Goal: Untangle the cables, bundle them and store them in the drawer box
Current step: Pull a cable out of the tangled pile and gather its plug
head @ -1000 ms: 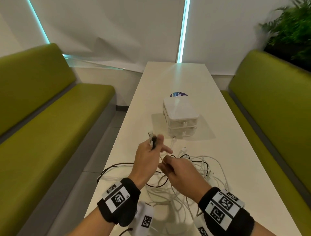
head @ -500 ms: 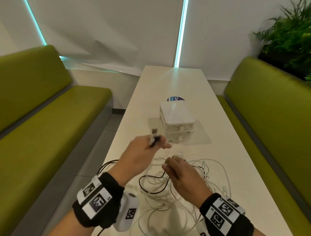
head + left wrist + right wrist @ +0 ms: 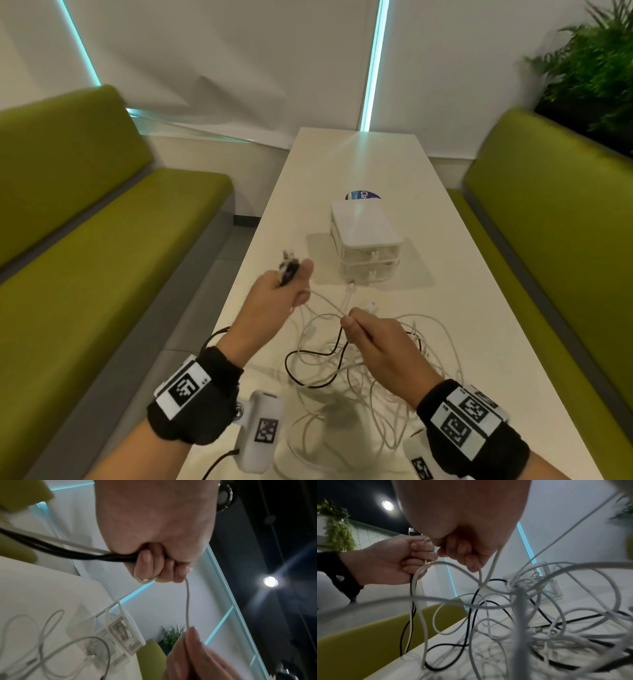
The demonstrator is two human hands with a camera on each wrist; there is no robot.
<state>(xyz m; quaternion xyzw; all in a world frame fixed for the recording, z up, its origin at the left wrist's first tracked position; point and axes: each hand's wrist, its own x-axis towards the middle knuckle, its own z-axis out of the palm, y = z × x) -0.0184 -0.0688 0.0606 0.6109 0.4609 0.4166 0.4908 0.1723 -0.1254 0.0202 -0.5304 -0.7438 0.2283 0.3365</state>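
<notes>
A tangle of white and black cables (image 3: 359, 359) lies on the white table (image 3: 479, 342) in front of me. My left hand (image 3: 284, 291) is raised over the table's left side and grips a black cable (image 3: 51, 550) and a white cable (image 3: 187, 601), their plugs (image 3: 289, 265) sticking up out of the fist. My right hand (image 3: 370, 329) pinches that white cable (image 3: 329, 301) a short way along, just above the tangle (image 3: 522, 608). The white drawer box (image 3: 364, 240) stands beyond the hands, its drawers closed.
Green benches run along both sides of the table, the left bench (image 3: 102, 274) and the right bench (image 3: 548, 257). A round sticker (image 3: 363, 196) lies behind the box. A plant (image 3: 596, 68) stands at the far right. The table's left edge is under my left wrist.
My left hand has lifted and moved left and away with the cable ends, drawing the white cable taut out of the tangle. My right hand stayed over the tangle.
</notes>
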